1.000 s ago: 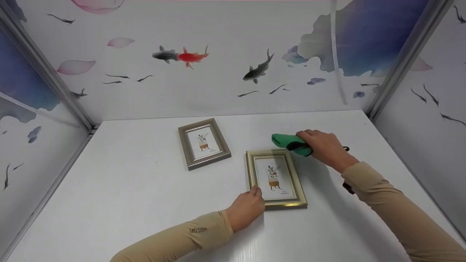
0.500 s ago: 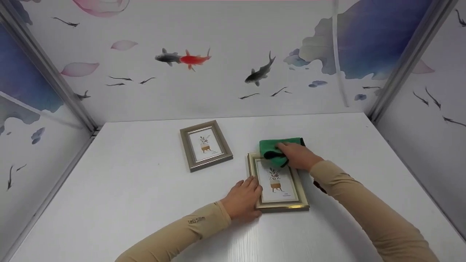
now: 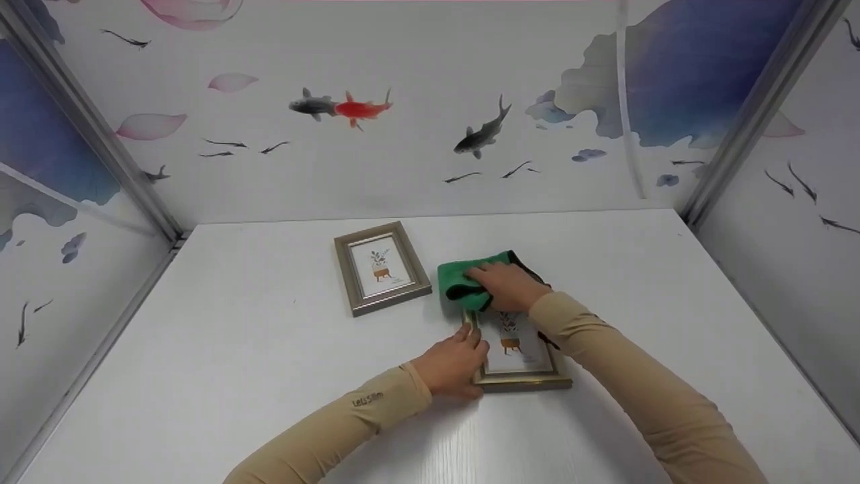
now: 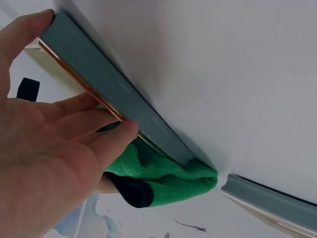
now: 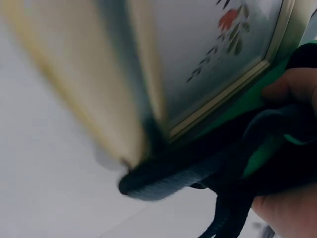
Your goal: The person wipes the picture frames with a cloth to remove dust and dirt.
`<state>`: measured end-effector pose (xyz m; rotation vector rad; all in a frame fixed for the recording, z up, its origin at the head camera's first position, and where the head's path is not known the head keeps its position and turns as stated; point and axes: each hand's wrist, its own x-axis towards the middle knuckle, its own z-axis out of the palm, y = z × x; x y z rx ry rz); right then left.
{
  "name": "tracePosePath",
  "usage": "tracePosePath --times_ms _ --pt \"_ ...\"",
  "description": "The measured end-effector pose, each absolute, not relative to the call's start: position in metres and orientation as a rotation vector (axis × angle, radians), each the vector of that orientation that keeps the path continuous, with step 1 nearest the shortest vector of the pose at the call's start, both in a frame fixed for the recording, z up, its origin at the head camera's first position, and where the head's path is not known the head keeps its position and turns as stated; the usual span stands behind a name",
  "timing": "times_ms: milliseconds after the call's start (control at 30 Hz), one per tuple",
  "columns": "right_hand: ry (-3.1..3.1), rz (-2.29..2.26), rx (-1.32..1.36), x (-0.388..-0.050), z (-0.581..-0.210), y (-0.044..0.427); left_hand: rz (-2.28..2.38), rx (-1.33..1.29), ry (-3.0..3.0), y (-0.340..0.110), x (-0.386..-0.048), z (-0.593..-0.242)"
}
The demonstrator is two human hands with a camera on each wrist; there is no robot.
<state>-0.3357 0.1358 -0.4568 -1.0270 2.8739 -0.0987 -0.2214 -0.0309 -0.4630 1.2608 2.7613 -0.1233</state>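
A gold picture frame (image 3: 524, 384) lies face up with a plant picture in it. My left hand (image 3: 450, 363) holds its left side near the bottom corner; in the left wrist view thumb and fingers of the hand (image 4: 54, 153) bear on the frame's edge (image 4: 109, 84). Bunched in my right hand (image 3: 507, 286), a green cloth (image 3: 457, 272) with black trim covers the frame's top edge and hangs past its top left corner. The right wrist view shows the cloth's dark edging (image 5: 173, 178) against the blurred frame (image 5: 74, 64).
A second, silver-brown picture frame (image 3: 341, 269) lies on the white table (image 3: 235, 376), left of and behind the gold one. Walls (image 3: 403, 40) printed with fish and petals enclose the table at the back and both sides.
My right hand has brought the cloth leftward from beyond the gold frame's top right corner, across its top edge. My left fingers lie more spread over the frame's left side.
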Motion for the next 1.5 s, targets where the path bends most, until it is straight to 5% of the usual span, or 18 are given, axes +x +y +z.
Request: tracePosePath --times_ms 333,767,1033,1500 --pt "2.858 -0.078 -1.124 -0.331 -0.461 0.130 -0.192 1.252 2.791 -0.026 -0.221 -0.463" --pt "2.917 -0.097 -0.781 -0.338 -0.444 0.187 -0.238 1.231 2.844 -0.021 -0.219 -0.463" --pt "2.912 0.164 -0.707 -0.339 -0.434 0.160 -0.154 1.225 2.824 -0.021 -0.221 -0.460" --pt "2.863 -0.147 -1.141 -0.334 -0.460 0.134 -0.117 1.242 2.807 -0.025 -0.224 -0.460"
